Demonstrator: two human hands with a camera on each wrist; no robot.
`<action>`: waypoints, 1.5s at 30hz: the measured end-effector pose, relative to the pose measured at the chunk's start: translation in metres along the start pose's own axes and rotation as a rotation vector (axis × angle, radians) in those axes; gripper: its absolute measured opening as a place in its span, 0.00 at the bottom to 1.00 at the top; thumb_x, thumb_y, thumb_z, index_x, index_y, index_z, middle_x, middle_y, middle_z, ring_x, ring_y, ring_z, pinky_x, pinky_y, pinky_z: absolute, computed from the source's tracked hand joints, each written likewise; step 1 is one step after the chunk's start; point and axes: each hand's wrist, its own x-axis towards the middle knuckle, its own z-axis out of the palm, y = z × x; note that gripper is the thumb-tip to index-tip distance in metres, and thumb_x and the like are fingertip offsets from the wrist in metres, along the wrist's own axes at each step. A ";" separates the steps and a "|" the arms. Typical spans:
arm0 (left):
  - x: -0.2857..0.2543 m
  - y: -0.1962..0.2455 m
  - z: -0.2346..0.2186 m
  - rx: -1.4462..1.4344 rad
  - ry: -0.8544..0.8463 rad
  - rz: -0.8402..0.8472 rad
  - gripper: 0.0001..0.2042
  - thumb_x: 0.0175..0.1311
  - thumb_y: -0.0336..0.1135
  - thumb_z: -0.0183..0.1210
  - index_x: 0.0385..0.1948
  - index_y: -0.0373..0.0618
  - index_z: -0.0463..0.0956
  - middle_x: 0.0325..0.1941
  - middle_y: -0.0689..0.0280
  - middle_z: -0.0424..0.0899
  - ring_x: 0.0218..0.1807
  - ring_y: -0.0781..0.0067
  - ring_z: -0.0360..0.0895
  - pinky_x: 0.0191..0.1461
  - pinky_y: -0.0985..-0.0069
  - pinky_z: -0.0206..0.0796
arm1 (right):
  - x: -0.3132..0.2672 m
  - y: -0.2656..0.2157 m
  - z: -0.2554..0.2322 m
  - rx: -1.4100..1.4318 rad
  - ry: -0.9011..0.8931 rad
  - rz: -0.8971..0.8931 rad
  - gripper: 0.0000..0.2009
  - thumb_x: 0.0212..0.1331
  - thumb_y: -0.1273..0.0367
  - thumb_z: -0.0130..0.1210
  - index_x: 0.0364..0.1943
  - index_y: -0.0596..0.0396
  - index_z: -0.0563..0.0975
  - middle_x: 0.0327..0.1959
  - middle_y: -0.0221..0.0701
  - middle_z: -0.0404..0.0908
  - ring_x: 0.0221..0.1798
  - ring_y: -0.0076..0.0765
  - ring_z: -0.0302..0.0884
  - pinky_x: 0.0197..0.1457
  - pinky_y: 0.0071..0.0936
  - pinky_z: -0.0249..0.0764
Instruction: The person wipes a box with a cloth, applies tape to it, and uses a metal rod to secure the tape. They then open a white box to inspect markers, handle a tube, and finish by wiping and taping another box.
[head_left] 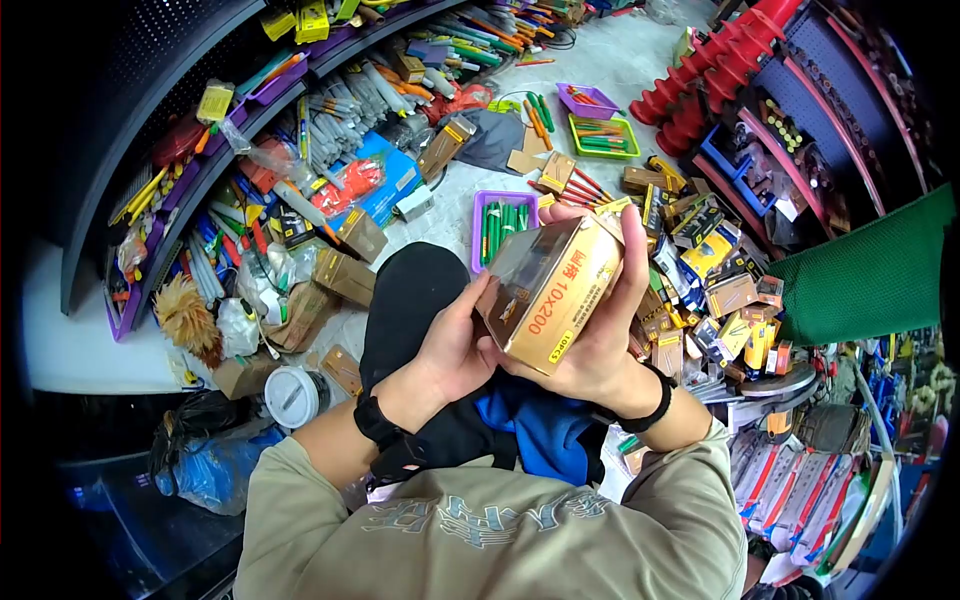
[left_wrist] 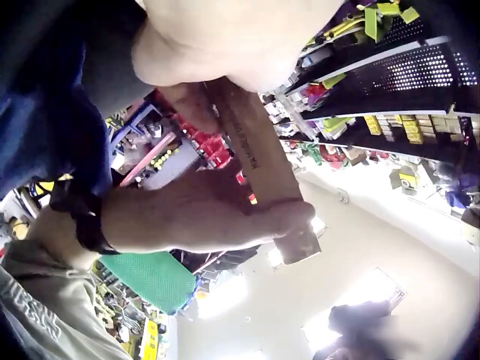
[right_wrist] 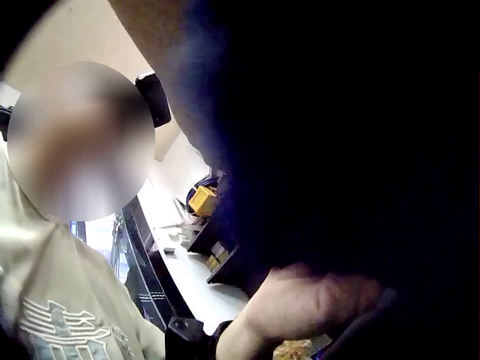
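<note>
A tan cardboard box (head_left: pixel 565 290) marked "10x200", with a dark glossy face, is held tilted above the lap in the head view. The right hand (head_left: pixel 600 350) grips it from the right and below, fingers along its far side. At its left edge the left hand (head_left: pixel 452 345) pinches it, thumb on the dark face. In the left wrist view the box (left_wrist: pixel 266 165) shows a narrow brown side, with the right hand (left_wrist: pixel 187 214) round it and the left hand (left_wrist: pixel 240 37) close at the top. The right wrist view is mostly dark; the left hand (right_wrist: pixel 304 304) shows low.
On the floor ahead stand a purple tray (head_left: pixel 478 235) of green markers and a lime tray (head_left: pixel 604 152). Boxes and packets are heaped at right beside a green mesh roll (head_left: pixel 860 275). Shelving curves along the left, with a white round tub (head_left: pixel 292 397) below it.
</note>
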 end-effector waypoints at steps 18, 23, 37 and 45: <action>-0.035 0.051 0.110 1.801 -0.638 1.305 0.37 0.41 0.33 0.77 0.61 0.55 0.77 0.65 0.54 0.79 0.62 0.49 0.79 0.58 0.59 0.76 | 0.039 0.011 -0.064 0.190 -0.813 -0.039 0.55 0.36 0.56 0.82 0.72 0.57 0.63 0.63 0.45 0.77 0.63 0.53 0.78 0.64 0.42 0.75; -0.042 0.067 0.131 2.196 -0.705 1.232 0.22 0.46 0.30 0.71 0.49 0.54 0.85 0.46 0.66 0.83 0.54 0.56 0.81 0.53 0.63 0.77 | 0.039 0.020 -0.060 0.173 -0.884 0.125 0.46 0.36 0.58 0.81 0.63 0.57 0.70 0.59 0.43 0.76 0.61 0.54 0.77 0.64 0.43 0.74; 0.052 0.212 0.034 2.137 0.042 0.906 0.20 0.56 0.27 0.72 0.51 0.37 0.79 0.47 0.59 0.78 0.49 0.62 0.80 0.56 0.69 0.73 | -0.049 0.070 -0.112 0.237 -0.399 1.085 0.18 0.70 0.73 0.59 0.60 0.60 0.69 0.29 0.30 0.82 0.28 0.24 0.83 0.32 0.21 0.77; 0.159 0.237 -0.130 2.317 0.377 0.884 0.21 0.57 0.36 0.72 0.52 0.42 0.78 0.49 0.59 0.75 0.51 0.52 0.79 0.52 0.60 0.75 | -0.073 0.094 -0.108 0.404 -0.272 1.403 0.10 0.73 0.69 0.57 0.50 0.61 0.74 0.18 0.35 0.82 0.13 0.27 0.78 0.14 0.18 0.66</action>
